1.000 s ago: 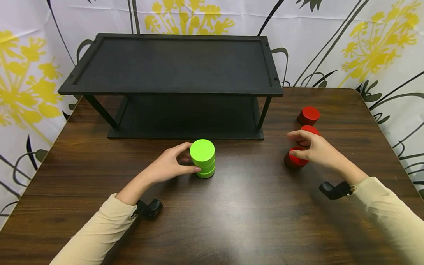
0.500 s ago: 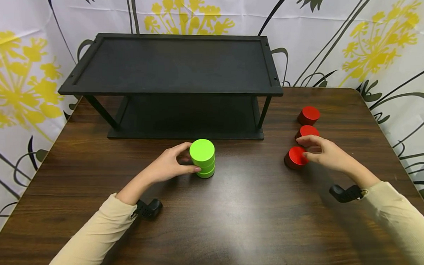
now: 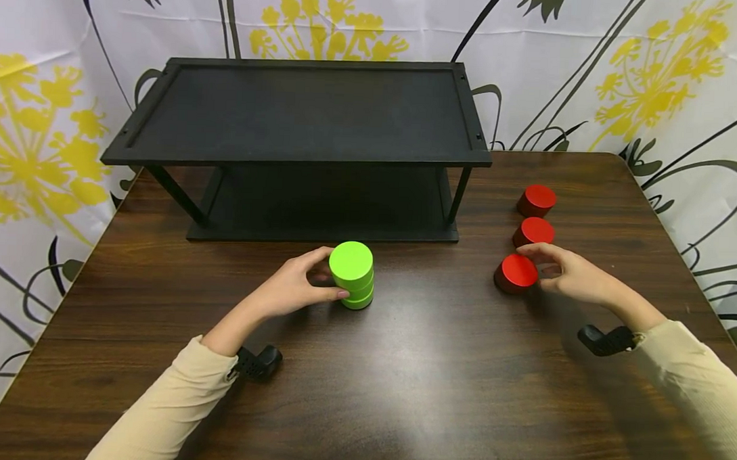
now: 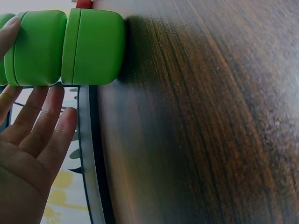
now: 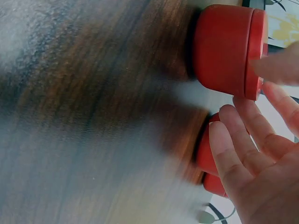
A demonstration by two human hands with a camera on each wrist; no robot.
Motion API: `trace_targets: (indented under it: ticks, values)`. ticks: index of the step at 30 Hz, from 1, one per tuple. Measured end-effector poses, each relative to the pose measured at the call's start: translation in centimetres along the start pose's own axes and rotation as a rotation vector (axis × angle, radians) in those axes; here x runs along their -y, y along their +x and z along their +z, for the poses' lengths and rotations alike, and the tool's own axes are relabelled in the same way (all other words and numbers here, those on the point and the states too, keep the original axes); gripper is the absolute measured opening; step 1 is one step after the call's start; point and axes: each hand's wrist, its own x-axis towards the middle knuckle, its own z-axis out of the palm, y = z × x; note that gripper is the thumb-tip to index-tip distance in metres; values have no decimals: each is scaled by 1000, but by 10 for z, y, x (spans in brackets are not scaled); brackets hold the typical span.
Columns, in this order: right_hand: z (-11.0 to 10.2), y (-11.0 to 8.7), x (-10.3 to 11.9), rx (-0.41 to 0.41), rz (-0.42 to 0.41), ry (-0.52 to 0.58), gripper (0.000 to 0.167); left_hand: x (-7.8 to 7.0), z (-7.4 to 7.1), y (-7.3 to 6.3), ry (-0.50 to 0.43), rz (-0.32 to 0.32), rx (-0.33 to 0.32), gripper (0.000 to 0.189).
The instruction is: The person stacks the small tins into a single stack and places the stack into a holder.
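My left hand [image 3: 299, 282] holds a stack of round green lidded containers [image 3: 351, 273] upright on the table, thumb on the near side and fingers behind. In the left wrist view, two green containers [image 4: 96, 46] show fully and part of a third at the edge. My right hand [image 3: 571, 274] is at the right side of the nearest red round lidded container [image 3: 516, 274], index finger behind it and thumb beside it. In the right wrist view, the blurred thumb overlaps the lid of that red container [image 5: 224, 49]; the other fingers extend below, and firm contact is unclear.
Two more red containers, a middle one [image 3: 534, 231] and a far one [image 3: 537, 200], stand behind the nearest one. A black two-level shelf [image 3: 318, 113] stands at the back of the brown wooden table [image 3: 399, 393]. A flowered cloth [image 3: 533, 53] hangs behind.
My right hand has moved back from above the red containers, then lower, to the right side of the nearest one. My left hand and the green stack have stayed in place.
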Motion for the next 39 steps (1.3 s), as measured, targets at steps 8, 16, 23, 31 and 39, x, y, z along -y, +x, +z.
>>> trace_targets:
  ticks: [8,16,23,31,39]
  values:
    - [2,1,-1,15,1,4,63,-1,0,0,9,-4,-6,66]
    - [4,4,-4,31,32,4,67,-2,0,-1,11,-7,-6,64]
    - [5,6,-3,18,51,-12,65,-2,0,-1,4,8,-4,64]
    - [5,10,4,11,69,-10,64,0,1,-1,-3,3,-5,64]
    - [1,14,15,-38,71,-16,63,1,2,-2,-3,-6,-6,64]
